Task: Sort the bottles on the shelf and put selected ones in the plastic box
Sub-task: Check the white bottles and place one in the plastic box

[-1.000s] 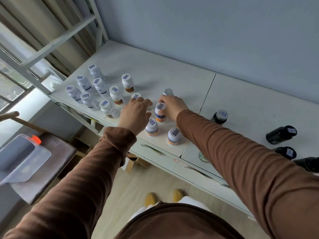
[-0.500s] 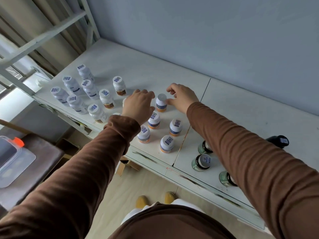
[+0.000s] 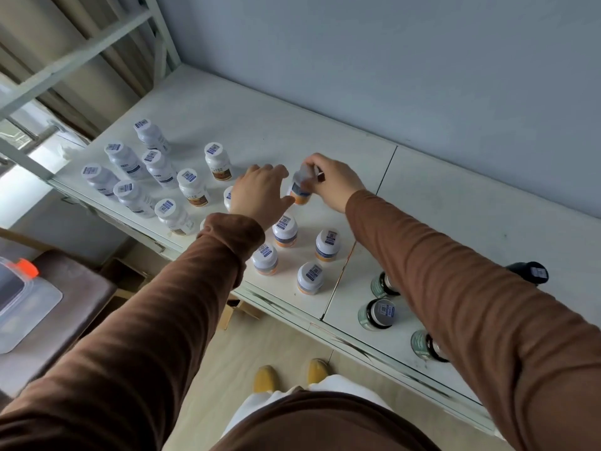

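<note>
Several white pill bottles stand on the white shelf (image 3: 325, 131). My right hand (image 3: 336, 182) grips the cap of a white bottle with an orange band (image 3: 300, 192) and holds it tilted just above the shelf. My left hand (image 3: 260, 193) hovers beside it with fingers relaxed, thumb close to the bottle's base, and partly covers another white bottle (image 3: 228, 197). Three similar orange-banded bottles (image 3: 285, 230) stand just in front. The clear plastic box with an orange latch (image 3: 24, 299) sits on a brown stool at far left.
A cluster of taller white bottles (image 3: 156, 167) fills the shelf's left part. Green-labelled dark jars (image 3: 379, 312) stand near the front edge under my right arm, and a black bottle (image 3: 530, 271) lies at right. A white frame (image 3: 81, 53) rises at the left end.
My right hand has closed round the orange-banded bottle's cap and lifted and tilted it. My left hand stays beside it. The camera has shifted a little.
</note>
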Demonstrator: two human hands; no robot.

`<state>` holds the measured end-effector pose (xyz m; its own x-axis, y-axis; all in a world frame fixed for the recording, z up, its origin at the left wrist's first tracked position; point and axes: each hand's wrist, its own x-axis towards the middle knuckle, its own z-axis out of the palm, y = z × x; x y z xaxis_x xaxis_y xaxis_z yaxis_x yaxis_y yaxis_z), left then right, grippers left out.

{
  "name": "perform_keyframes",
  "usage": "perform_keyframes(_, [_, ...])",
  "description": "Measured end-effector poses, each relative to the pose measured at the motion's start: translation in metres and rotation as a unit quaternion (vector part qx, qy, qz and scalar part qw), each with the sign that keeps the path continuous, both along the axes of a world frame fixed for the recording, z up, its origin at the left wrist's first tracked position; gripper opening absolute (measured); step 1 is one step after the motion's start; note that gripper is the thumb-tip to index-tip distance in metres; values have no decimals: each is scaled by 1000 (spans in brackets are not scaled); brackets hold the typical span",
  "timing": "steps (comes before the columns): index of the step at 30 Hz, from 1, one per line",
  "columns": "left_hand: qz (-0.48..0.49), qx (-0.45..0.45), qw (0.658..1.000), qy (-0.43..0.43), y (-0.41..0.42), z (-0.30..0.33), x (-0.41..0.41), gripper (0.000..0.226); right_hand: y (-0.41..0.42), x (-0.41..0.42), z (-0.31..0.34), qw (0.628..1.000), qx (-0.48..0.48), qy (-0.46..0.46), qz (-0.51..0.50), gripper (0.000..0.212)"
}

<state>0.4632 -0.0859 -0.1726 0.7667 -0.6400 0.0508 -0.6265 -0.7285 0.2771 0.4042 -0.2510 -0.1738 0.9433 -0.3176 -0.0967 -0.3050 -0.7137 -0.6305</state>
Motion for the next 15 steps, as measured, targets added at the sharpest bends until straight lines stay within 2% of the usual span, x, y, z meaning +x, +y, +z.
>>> perform_keyframes(3, [5,-158,983,94,8,11,-9,44,-9,-14,38,984,169,-48,-16,26])
perform_keyframes(6, [18,-327,909,259,12,34,-30,41,-10,-30,76,952,300,-55,-33,28])
perform_keyframes(8, [10,-398,844,358,13,46,-42,36,-4,-35,94,942,326,-66,-47,30])
perform_keyframes(11, [-10,-447,746,494,15,59,-50,26,9,-36,113,943,307,-95,-81,40])
perform_keyframes(13, [-6,-451,682,576,17,65,-53,37,17,-38,120,946,294,-106,-88,46])
perform_keyframes(15, [-3,-448,639,625,19,70,-57,45,25,-39,124,947,286,-116,-90,48])
